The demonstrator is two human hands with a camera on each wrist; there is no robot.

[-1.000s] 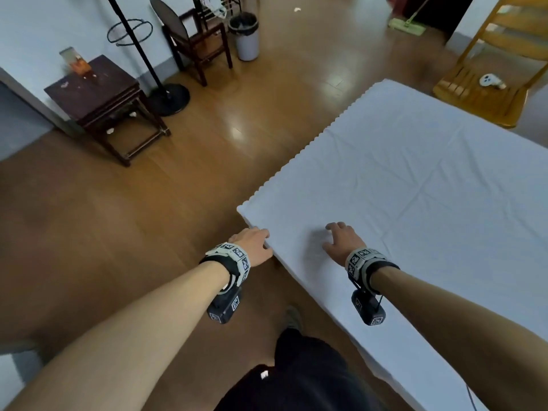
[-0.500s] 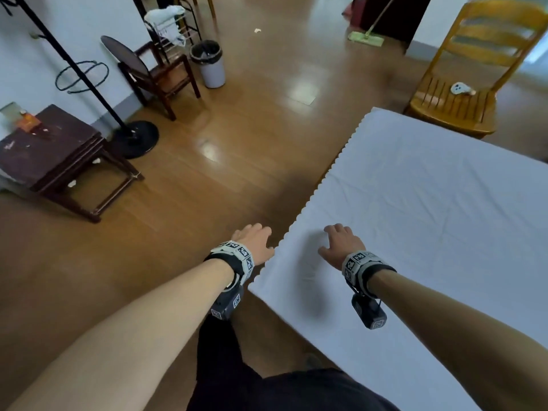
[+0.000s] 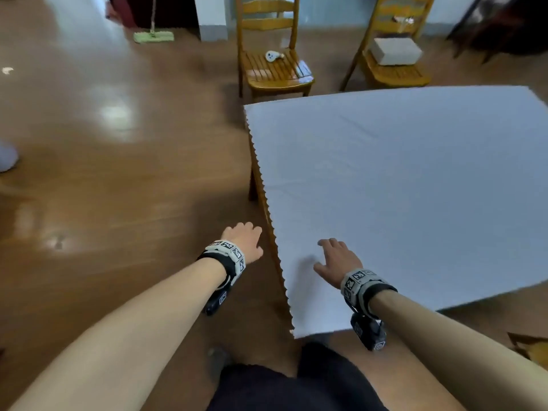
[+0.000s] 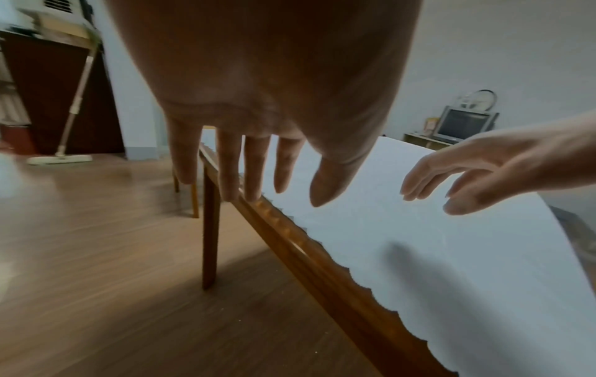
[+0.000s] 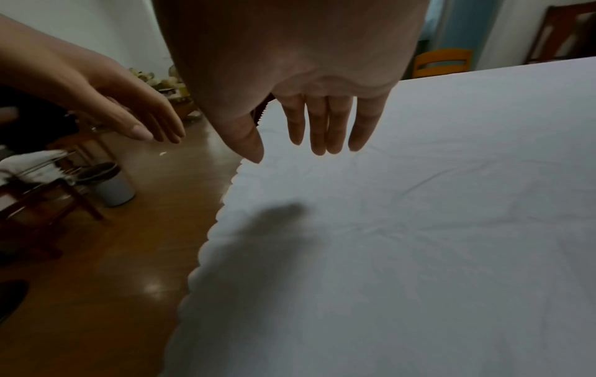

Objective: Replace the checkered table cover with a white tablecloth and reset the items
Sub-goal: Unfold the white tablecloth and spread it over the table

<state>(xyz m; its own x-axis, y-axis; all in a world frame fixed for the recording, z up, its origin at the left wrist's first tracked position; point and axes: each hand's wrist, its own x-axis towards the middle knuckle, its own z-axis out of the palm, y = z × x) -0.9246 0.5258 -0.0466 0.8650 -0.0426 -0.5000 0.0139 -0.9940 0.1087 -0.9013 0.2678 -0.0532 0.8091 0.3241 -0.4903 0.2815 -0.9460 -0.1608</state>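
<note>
The view has swung round the table's [image 4: 322,257] corner; both hands, left [image 3: 244,241] and right [image 3: 336,261], hover spread-fingered, holding nothing, over the creased, scallop-edged white cloth [image 3: 400,188].

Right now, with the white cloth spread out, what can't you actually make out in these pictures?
- Table top: head view, the white tablecloth covers it.
- Small white object on the nearer chair: head view, too small to identify.
- Left hand fingertips: head view, hidden behind the hand itself.
- Right hand contact with the cloth: right wrist view, too dark to tell.
- Cloth's far right corner: head view, cut off.
</note>
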